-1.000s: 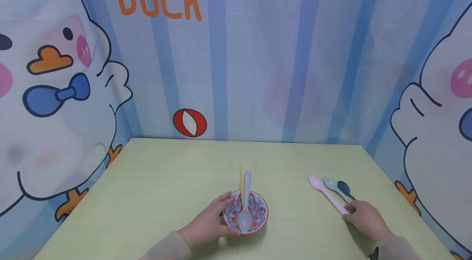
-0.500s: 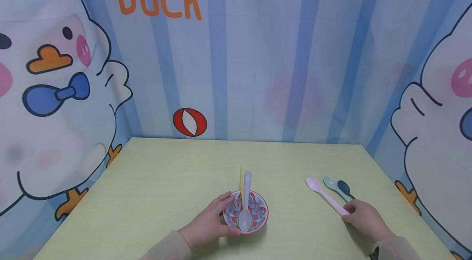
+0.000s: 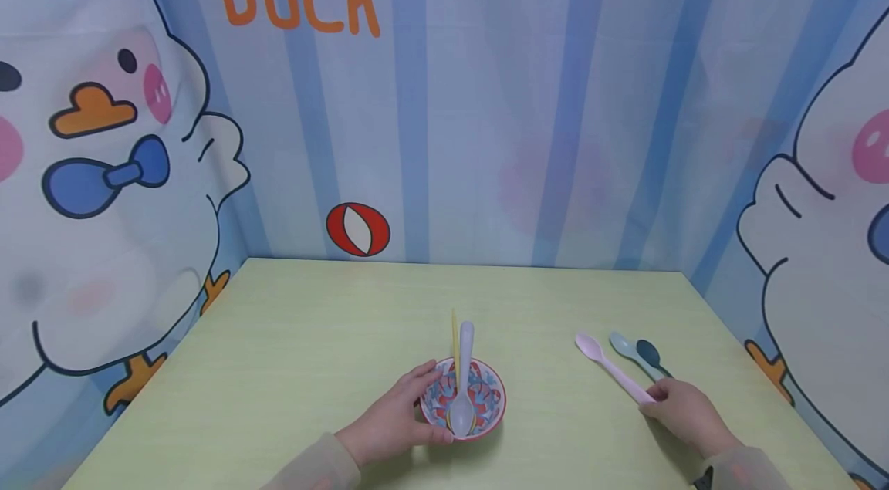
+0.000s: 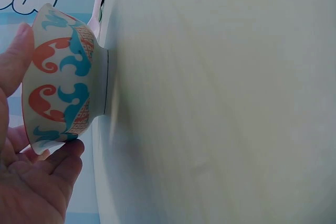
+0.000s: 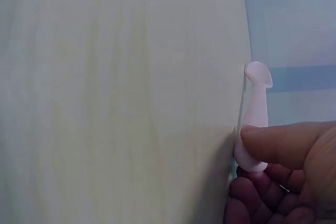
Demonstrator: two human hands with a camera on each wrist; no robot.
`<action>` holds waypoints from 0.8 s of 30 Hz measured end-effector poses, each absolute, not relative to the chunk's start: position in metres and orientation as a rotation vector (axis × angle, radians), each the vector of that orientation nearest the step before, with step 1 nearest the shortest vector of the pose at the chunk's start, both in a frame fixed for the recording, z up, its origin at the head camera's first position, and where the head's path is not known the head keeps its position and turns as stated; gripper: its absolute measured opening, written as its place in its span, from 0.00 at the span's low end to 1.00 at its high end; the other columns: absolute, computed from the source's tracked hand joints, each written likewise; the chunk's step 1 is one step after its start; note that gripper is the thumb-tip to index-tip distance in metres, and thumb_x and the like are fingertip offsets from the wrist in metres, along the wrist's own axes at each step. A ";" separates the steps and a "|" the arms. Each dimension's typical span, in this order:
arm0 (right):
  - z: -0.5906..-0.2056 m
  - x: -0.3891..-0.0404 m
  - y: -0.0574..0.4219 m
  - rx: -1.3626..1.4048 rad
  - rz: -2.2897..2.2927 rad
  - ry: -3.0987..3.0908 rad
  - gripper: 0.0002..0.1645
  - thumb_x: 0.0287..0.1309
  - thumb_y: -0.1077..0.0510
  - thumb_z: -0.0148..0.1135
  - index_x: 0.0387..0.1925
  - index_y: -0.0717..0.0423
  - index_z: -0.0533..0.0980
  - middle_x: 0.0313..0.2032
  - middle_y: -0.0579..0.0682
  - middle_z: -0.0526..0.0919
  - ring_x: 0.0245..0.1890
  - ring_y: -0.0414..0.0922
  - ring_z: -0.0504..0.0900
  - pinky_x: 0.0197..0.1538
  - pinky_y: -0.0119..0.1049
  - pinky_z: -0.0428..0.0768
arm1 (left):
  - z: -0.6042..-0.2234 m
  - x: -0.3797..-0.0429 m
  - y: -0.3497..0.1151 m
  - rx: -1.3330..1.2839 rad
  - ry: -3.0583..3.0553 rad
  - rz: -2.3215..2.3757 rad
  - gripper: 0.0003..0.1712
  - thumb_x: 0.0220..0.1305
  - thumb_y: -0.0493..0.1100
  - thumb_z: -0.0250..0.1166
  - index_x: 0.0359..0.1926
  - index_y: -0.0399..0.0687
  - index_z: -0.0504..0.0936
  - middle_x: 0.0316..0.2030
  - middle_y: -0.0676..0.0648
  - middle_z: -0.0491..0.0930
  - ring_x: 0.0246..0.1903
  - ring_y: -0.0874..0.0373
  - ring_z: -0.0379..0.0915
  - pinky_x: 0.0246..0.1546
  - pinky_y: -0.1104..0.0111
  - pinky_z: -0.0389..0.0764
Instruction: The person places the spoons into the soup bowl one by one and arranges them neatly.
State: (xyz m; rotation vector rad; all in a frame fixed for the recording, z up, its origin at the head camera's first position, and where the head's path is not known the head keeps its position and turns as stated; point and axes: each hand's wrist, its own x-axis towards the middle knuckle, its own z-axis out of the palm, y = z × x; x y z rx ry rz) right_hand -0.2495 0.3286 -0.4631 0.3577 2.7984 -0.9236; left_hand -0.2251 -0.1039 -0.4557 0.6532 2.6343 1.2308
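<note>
My left hand point(image 3: 397, 414) holds a small red-and-blue patterned bowl point(image 3: 495, 414) at its left side, thumb near the front rim and fingers at the back. In the left wrist view the bowl point(image 4: 63, 82) stands on its foot on the table. A pale lilac spoon point(image 3: 465, 366) leans in it beside thin yellow sticks point(image 3: 454, 336). At the right, my right hand point(image 3: 687, 414) pinches the handle end of a pink spoon point(image 3: 618, 374). The right wrist view shows the thumb pressed on the pink handle point(image 5: 256, 111), with the other fingers curled below.
A light blue spoon point(image 3: 623, 346) and a dark teal spoon point(image 3: 649, 353) lie just right of the pink one, their handles partly hidden by the right hand. The pale yellow-green table point(image 3: 312, 320) ends at a duck-print curtain point(image 3: 479, 127).
The pink spoon's bowl end has swung left, away from the light blue spoon, and the right hand has shifted slightly left. The left hand and the patterned bowl have stayed put.
</note>
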 end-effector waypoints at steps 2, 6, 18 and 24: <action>-0.464 -0.249 0.329 0.358 -0.934 2.799 0.17 0.56 0.59 0.65 0.42 0.69 0.77 0.32 0.56 0.77 0.32 0.49 0.72 0.35 0.42 0.71 | -0.455 -0.225 -0.104 0.658 2.636 1.229 0.55 0.47 0.57 0.76 0.71 0.40 0.61 0.73 0.44 0.53 0.70 0.41 0.50 0.65 0.45 0.58; -0.463 -0.247 0.330 0.357 -0.976 2.784 0.16 0.57 0.58 0.64 0.41 0.69 0.76 0.31 0.55 0.75 0.31 0.49 0.71 0.32 0.39 0.70 | -0.456 -0.225 -0.104 0.648 2.638 1.227 0.55 0.47 0.57 0.76 0.71 0.40 0.61 0.73 0.44 0.53 0.70 0.42 0.50 0.65 0.45 0.58; -0.460 -0.246 0.333 0.433 -1.187 2.689 0.19 0.60 0.57 0.59 0.44 0.71 0.73 0.30 0.55 0.74 0.31 0.48 0.72 0.31 0.37 0.72 | -0.456 -0.225 -0.104 0.651 2.645 1.222 0.56 0.46 0.58 0.76 0.71 0.40 0.61 0.72 0.44 0.54 0.70 0.41 0.50 0.65 0.45 0.58; -0.460 -0.247 0.332 0.507 -1.268 2.647 0.24 0.62 0.55 0.59 0.49 0.73 0.71 0.32 0.56 0.75 0.36 0.51 0.72 0.36 0.41 0.71 | -0.456 -0.225 -0.104 0.662 2.648 1.214 0.56 0.47 0.58 0.76 0.70 0.39 0.61 0.72 0.43 0.53 0.70 0.41 0.50 0.65 0.45 0.58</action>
